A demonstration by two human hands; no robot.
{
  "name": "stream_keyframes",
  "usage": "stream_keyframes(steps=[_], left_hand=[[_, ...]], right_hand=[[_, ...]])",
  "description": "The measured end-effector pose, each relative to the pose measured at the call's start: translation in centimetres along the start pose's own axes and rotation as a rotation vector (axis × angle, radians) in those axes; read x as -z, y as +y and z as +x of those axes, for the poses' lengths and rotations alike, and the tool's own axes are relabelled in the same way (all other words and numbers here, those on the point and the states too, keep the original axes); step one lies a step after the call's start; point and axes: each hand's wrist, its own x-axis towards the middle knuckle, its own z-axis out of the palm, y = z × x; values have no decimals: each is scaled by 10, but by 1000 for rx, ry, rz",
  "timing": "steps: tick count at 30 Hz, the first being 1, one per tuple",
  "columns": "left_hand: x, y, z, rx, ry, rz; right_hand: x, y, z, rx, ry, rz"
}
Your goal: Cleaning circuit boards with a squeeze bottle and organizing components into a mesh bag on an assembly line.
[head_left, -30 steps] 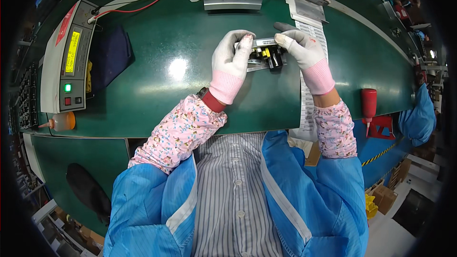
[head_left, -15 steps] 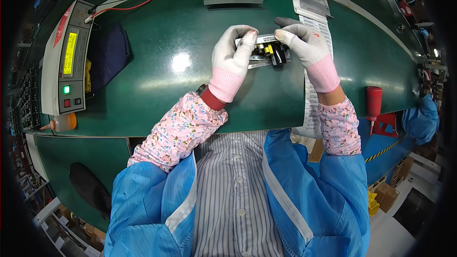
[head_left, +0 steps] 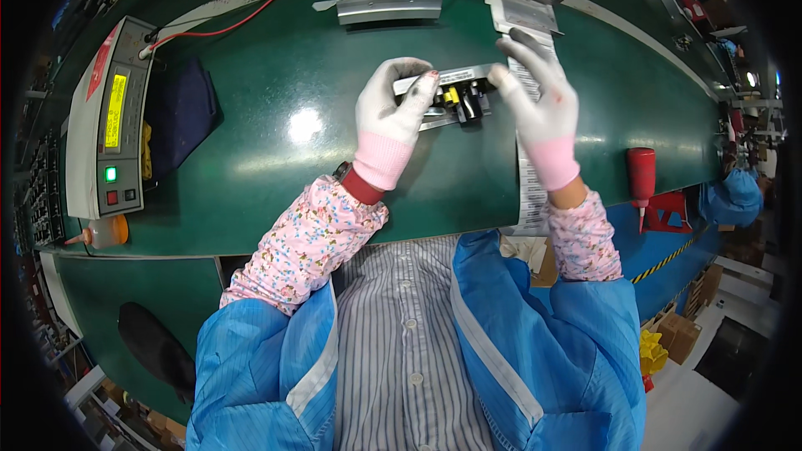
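My left hand [head_left: 393, 108], in a white glove with a pink cuff, is closed on the left end of a small open-frame power supply module [head_left: 469, 106]. The module has a metal bracket, a white label along its far edge, and black and yellow components facing me. Beside its right end is my right hand [head_left: 543, 100], also gloved, with fingers spread and the thumb tip close to the bracket's end; whether it touches cannot be made out. A long strip of white printed labels [head_left: 531, 192] passes beneath the right hand.
A tester [head_left: 113, 117] with a lit yellow screen stands at left, with dark blue cloth [head_left: 188, 113] beside it. At the back is a metal fixture [head_left: 388, 7] with wires; right of it, a metal plate [head_left: 530, 12]. A red bottle [head_left: 641, 174] is at right, an orange-capped bottle [head_left: 109, 231] at left.
My right hand has loosened from the module's right end and spread its fingers. The left hand keeps hold. The whole view has shifted slightly.
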Motion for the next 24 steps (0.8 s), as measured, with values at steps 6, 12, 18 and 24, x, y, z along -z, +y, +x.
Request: stream_keyframes(steps=[6, 12, 18, 24], left_hand=[[2, 6, -4, -2, -53, -62], [12, 4, 3, -59, -86, 43], [13, -2, 4, -157, -47, -61], [14, -8, 9, -153, -59, -31]], right_hand=[[-19, 7, -17, 495, -210, -364], [25, 42, -17, 389, -8, -613], [3, 30, 1, 388, 14, -410], [9, 23, 23, -32, -489, -97]])
